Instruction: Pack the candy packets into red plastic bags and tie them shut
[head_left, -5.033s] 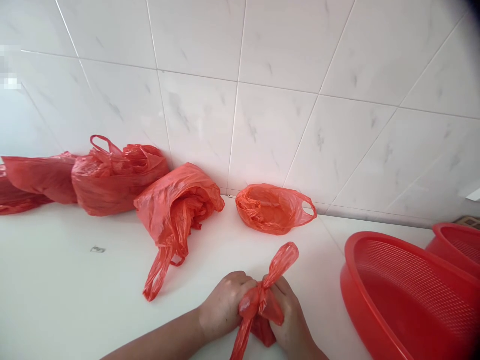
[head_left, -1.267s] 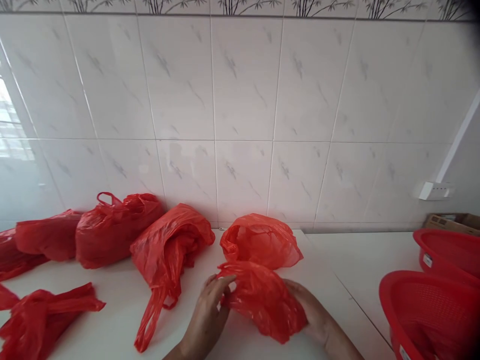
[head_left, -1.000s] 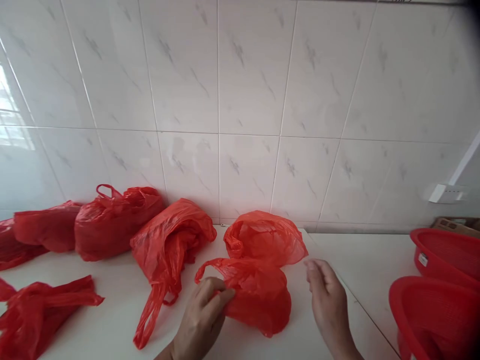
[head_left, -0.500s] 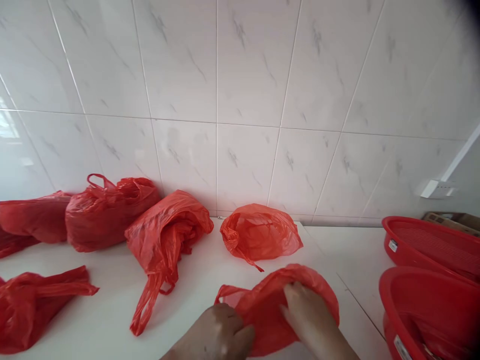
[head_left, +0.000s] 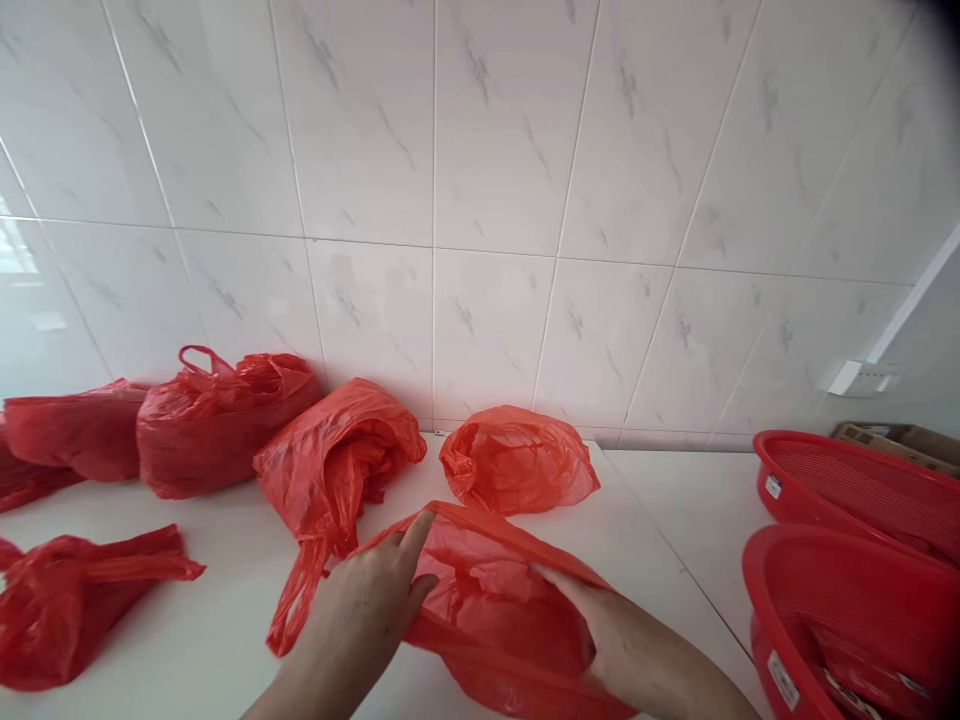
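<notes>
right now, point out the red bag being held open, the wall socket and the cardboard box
Red bag (head_left: pixel 499 605), head view, on its inside.
Wall socket (head_left: pixel 871 379), head view, on its front face.
Cardboard box (head_left: pixel 874 440), head view, on its near wall.

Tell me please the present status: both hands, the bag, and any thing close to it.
Left hand at rim of front red bag. Right hand in its mouth, fingers apart. Bag gaping open. Another red bag just behind.

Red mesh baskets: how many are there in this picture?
2: the near basket at the lower right, and the far basket behind it. Both run out of frame; more could be hidden.
</notes>
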